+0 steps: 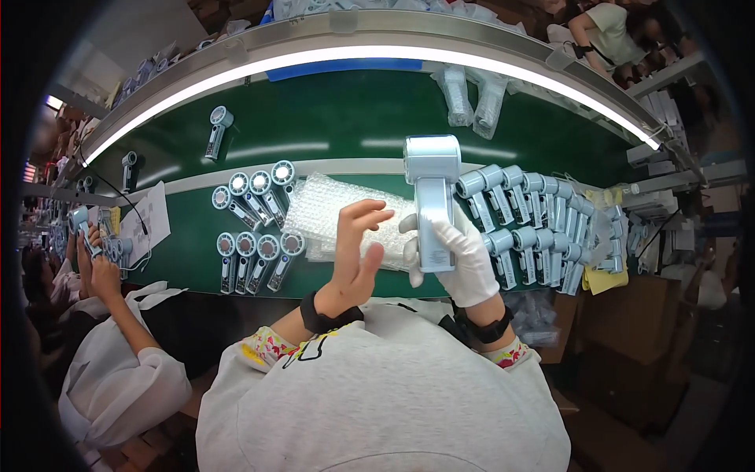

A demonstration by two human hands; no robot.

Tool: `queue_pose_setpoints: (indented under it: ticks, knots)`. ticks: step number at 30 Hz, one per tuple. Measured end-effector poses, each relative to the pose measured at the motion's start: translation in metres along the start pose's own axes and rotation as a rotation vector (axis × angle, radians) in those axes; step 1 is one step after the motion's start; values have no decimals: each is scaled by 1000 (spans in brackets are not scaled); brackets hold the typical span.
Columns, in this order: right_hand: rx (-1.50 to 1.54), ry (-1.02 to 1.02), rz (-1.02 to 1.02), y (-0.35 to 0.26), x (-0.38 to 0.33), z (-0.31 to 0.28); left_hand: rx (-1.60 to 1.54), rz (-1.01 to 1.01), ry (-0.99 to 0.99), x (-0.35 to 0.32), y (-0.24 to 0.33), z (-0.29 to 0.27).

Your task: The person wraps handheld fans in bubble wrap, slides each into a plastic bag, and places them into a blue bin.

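Note:
My right hand, in a white glove, is wrapped round the handle of a light blue handheld fan. The fan stands upright in my view, its round head at the far end. To its left my bare left hand is raised with fingers apart, holding nothing and not touching the fan. Beneath both hands lies a stack of clear bubble-wrap bags. Left of the bags are two rows of similar fans, grilles up. Right of my gloved hand, more fans lie close together in two rows.
A bright light tube on a metal frame crosses above the green table. Two wrapped fans lie at the back. A single fan lies far left. Yellow paper sits at the right edge. Another person's hands work at the left.

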State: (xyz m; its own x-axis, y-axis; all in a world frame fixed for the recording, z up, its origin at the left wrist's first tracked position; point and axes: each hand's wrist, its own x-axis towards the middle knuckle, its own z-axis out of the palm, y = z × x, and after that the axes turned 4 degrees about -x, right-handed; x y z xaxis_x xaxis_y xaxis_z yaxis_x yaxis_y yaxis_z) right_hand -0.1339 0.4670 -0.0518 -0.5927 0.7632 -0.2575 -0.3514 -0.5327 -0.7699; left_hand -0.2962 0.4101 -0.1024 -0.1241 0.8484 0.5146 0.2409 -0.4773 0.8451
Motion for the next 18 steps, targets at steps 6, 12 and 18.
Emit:
queue_pose_setpoints:
  ticks: [6,12,18]
  knots:
    - [379,-41,191,-2,-5,-18,325,-553,-180,-32,-116,29]
    - [-87,39,16,1,-14,-22,541,-449,-171,-55,-166,32]
    - [-643,218,210,36,-14,-60,180,-742,-111,-57,-166,11]
